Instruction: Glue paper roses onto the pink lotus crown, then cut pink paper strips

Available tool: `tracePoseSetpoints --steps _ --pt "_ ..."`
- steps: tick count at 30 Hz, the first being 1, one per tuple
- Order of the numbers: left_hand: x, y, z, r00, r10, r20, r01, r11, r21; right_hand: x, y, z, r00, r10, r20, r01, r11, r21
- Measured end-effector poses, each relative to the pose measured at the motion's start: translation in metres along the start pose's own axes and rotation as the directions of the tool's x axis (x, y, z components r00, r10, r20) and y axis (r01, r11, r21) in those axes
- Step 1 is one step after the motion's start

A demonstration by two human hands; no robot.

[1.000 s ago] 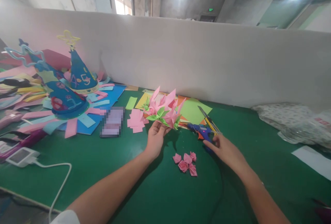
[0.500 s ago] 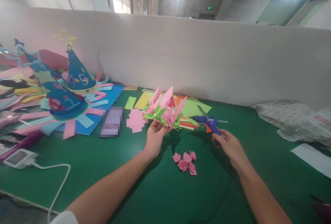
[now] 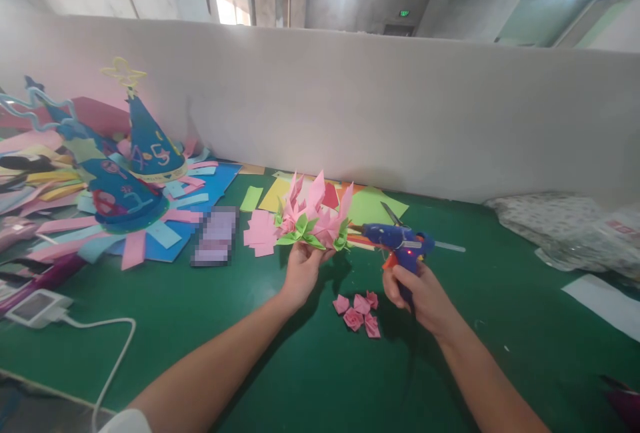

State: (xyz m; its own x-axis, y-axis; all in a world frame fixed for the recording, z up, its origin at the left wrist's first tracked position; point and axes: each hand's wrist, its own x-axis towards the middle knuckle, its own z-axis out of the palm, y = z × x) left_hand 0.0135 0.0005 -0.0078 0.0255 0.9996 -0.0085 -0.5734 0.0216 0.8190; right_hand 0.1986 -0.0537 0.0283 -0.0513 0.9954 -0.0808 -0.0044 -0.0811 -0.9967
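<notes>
A pink paper flower crown (image 3: 316, 209) with green paper leaves is held up off the table by my left hand (image 3: 303, 276), whose fingers pinch its lower edge. My right hand (image 3: 417, 293) is wrapped round the handle of a blue glue gun (image 3: 400, 239) with an orange trigger and a small red light. A clear glue stick pokes out of its back end. The gun's nozzle points left, close to the crown's right side; whether it touches the leaves I cannot tell. Several folded pink paper roses (image 3: 354, 318) lie on the table between my forearms.
Blue decorated cone hats (image 3: 153, 136) and paper strips crowd the left. A blurred phone (image 3: 216, 236), pink paper squares (image 3: 260, 233) and coloured sheets (image 3: 397, 203) lie behind my hands, with scissors (image 3: 390, 213). Plastic bags (image 3: 560, 233) rest at right; a white cable (image 3: 117, 359) runs front left.
The glue gun has come nearer to me and turned so its nozzle faces the crown. My left hand has shifted the crown slightly left and tilted it.
</notes>
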Motion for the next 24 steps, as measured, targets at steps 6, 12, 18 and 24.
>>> tracePoseSetpoints --steps 6,12,18,24 --pt "-0.003 0.001 0.002 0.999 0.014 0.048 -0.014 1.000 -0.006 -0.003 0.000 0.016 0.997 -0.058 -0.048 0.042 0.958 -0.284" --pt "-0.003 0.001 0.002 0.999 0.010 0.041 -0.010 1.000 0.006 -0.005 0.001 0.021 0.976 -0.200 -0.092 0.120 0.834 -0.539" --pt "-0.003 0.000 0.001 0.998 0.002 0.057 -0.002 1.000 -0.013 -0.004 0.004 0.018 0.932 -0.355 -0.067 0.188 0.635 -0.750" --pt "-0.003 0.001 0.001 0.999 0.016 0.046 -0.015 1.000 -0.016 -0.005 0.005 0.018 0.934 -0.357 -0.019 0.210 0.591 -0.779"
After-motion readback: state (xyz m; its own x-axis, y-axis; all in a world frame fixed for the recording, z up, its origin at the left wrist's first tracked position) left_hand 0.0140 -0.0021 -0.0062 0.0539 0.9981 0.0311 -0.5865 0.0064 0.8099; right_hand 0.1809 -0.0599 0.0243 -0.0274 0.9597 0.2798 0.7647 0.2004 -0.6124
